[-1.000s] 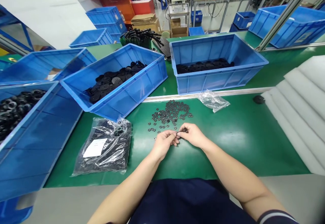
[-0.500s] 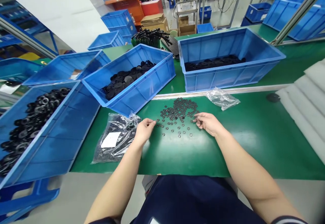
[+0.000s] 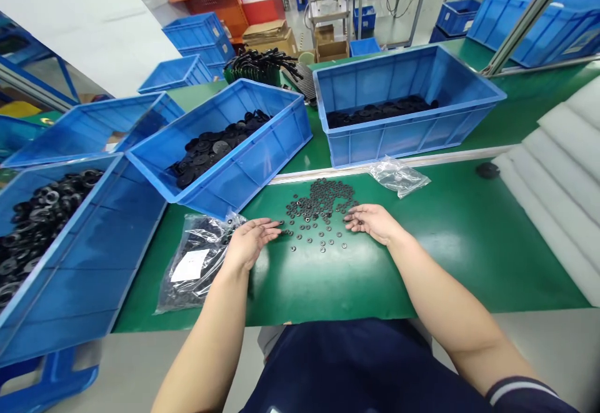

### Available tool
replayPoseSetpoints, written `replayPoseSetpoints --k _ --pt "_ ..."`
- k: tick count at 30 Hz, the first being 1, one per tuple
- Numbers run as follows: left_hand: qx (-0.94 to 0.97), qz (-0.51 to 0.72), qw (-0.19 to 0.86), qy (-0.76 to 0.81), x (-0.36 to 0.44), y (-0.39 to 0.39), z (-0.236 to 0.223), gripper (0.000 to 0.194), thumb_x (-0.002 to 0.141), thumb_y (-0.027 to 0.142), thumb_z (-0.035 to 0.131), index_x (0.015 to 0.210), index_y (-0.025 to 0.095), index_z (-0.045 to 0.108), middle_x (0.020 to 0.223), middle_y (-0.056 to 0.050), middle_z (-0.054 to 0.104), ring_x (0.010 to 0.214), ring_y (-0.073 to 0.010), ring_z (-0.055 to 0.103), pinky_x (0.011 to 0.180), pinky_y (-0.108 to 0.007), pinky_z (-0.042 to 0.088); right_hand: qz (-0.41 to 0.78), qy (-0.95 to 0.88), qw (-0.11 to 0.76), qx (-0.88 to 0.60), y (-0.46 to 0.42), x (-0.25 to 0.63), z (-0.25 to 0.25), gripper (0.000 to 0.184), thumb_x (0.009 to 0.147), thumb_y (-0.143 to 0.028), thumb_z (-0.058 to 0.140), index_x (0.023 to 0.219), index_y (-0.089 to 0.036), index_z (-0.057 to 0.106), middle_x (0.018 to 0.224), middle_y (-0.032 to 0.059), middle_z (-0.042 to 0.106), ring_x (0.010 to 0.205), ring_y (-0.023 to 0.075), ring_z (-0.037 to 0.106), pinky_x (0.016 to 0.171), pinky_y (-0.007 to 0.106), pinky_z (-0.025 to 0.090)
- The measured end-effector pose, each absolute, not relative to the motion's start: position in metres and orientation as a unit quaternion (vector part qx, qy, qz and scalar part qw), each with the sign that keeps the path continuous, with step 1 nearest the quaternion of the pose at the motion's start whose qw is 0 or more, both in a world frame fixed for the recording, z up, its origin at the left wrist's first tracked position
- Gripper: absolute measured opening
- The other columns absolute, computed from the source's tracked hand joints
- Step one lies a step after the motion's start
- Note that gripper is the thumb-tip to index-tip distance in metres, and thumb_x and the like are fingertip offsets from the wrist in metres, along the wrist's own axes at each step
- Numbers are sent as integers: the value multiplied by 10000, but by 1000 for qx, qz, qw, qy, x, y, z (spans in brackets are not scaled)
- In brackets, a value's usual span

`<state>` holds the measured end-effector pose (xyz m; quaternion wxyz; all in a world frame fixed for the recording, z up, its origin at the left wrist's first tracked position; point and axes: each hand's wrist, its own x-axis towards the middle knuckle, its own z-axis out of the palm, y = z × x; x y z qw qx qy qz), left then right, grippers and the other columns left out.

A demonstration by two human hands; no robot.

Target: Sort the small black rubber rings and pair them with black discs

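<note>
Small dark ring-shaped parts (image 3: 323,197) lie in a loose heap on the green table (image 3: 304,294), with several strays along the heap's near side. At the left of the rings, my left hand (image 3: 250,241) is open, fingers stretched toward them, beside a transparent bag (image 3: 187,291) of dark parts with a white label. My right hand (image 3: 372,222) is at the right edge of the heap, its fingers extended and slightly apart, nearly touching the outer rings. I see nothing held in either hand, though the right palm is partly hidden.
Two blue bins of black discs, a left one (image 3: 248,175) and a right one (image 3: 403,144), stand behind the heap. Another blue bin (image 3: 94,263) with black rings is at far left. A crumpled plastic bag (image 3: 398,175), a dark disc (image 3: 487,170) and white foam sheets (image 3: 553,194) lie rightward.
My hands, together over the near rings one second ago, have parted to either side of the heap. The left fingers, pinched half a second ago, have straightened; the right fingers have spread. The view has shifted.
</note>
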<state>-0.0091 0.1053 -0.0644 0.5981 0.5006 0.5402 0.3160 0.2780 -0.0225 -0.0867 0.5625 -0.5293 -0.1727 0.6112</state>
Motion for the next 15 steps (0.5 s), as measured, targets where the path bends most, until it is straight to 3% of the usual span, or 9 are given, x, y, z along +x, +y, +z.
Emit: replayPoseSetpoints --k 3,6,9,12,15 --pt "456 316 696 457 0 87 -53 307 752 187 645 1021 77 545 1082 -219 671 912 -266 695 839 -422 539 620 -177 546 -536 -22 278 -87 123 851 -30 497 898 -105 583 798 127 711 563 154 677 469 227 517" --pt "458 273 729 429 19 66 -47 329 767 245 690 1023 120 525 1123 -202 673 898 -263 705 806 -409 559 616 -187 544 -538 -23 277 -88 53 852 -83 548 874 -128 567 789 105 714 540 143 666 418 198 479" --pt "473 225 746 410 41 48 -50 305 755 305 713 939 124 550 985 -169 719 770 -231 715 667 -332 568 618 -213 536 -534 -25 276 -91 51 825 -149 626 832 -136 577 742 77 706 512 119 640 401 177 455" --pt "496 212 736 410 61 35 -58 306 719 322 737 892 106 607 747 -96 715 563 -144 654 499 -224 488 622 -238 530 -525 -26 273 -94 109 777 -181 687 838 -128 614 680 48 685 473 87 595 388 158 426" --pt "503 222 720 423 77 28 -65 311 692 317 746 884 98 638 673 -66 693 513 -113 613 490 -214 472 629 -246 526 -517 -27 266 -95 176 737 -188 715 876 -129 624 707 57 698 489 93 601 400 167 434"
